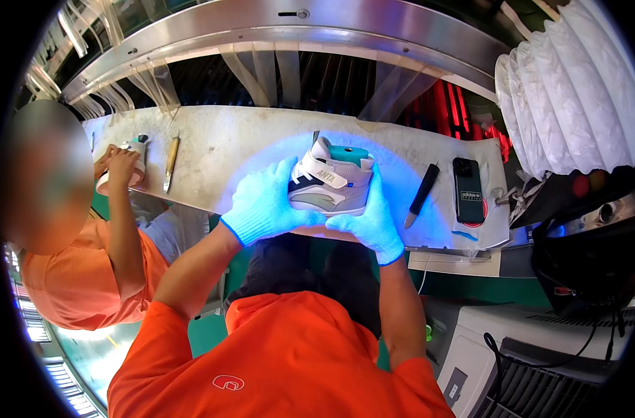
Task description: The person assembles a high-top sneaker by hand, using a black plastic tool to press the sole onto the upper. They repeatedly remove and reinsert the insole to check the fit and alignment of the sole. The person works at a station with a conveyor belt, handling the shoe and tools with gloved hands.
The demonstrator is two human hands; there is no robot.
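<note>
One high-top sneaker (329, 182), grey and white with a teal collar, sits at frame centre on the pale table (220, 150). Its long axis runs left-right across the frame. Left hand (265, 202) cups one end, right hand (368, 219) the other and the near side; both grips are closed around the sneaker, equally near.

Count: two blue gloved hands, one sneaker, one phone (468, 189), one black-handled tool (422, 194). A co-worker's hands (119, 167) work at upper left beside one wooden-handled tool (170, 162).

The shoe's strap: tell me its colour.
White, on the grey-and-white shoe held between both gloved hands; the head view shows it best.
</note>
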